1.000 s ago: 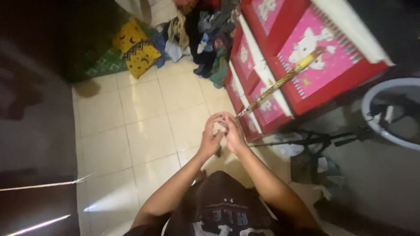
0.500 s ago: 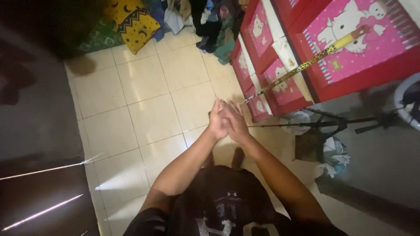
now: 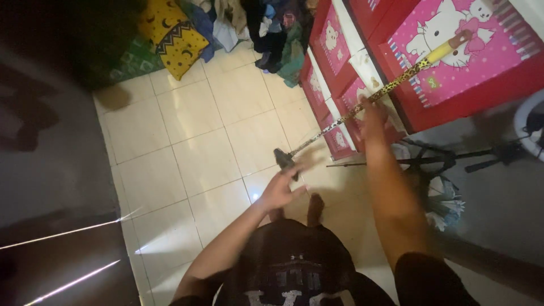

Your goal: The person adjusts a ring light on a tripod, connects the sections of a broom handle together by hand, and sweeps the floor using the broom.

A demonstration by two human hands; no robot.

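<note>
A long stick with a leopard-spot pattern leans from the tiled floor up against a red cabinet. Its yellow and brown tip lies on a pink drawer front, and its dark lower end rests on the tiles. My right hand is stretched out to the middle of the stick, and its blurred fingers look closed round it. My left hand hovers with fingers spread just below the dark lower end, apparently not touching it.
The red cabinet has pink drawer fronts with cartoon cats. A heap of clothes and a yellow cushion with moons lie at the far end of the pale tiled floor. A black tripod stands at the right. My bare feet are below.
My two hands were pressed together in front of me. They have come apart: the right has reached out to the stick, and the left has dropped low with its fingers spread.
</note>
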